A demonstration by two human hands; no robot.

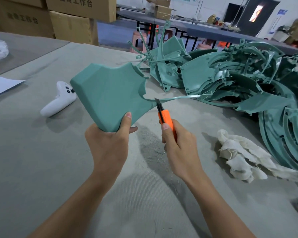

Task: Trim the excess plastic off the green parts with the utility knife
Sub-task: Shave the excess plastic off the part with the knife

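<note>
Left grip (108, 145) is pinching the green part (108, 93) aloft, exposing its edge; right grip (179, 146), at three o'clock, is squeezing the utility knife (167, 119), slicing flash (179, 97).

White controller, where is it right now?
In the head view the white controller lies on the grey table, just left of the green part that the left hand holds.

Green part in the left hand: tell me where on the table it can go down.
Bare table lies left of the left hand, nearer than the white controller. Another bare patch lies beyond the controller, toward the cardboard boxes. The right side is crowded: pile of green parts, white rag.
</note>
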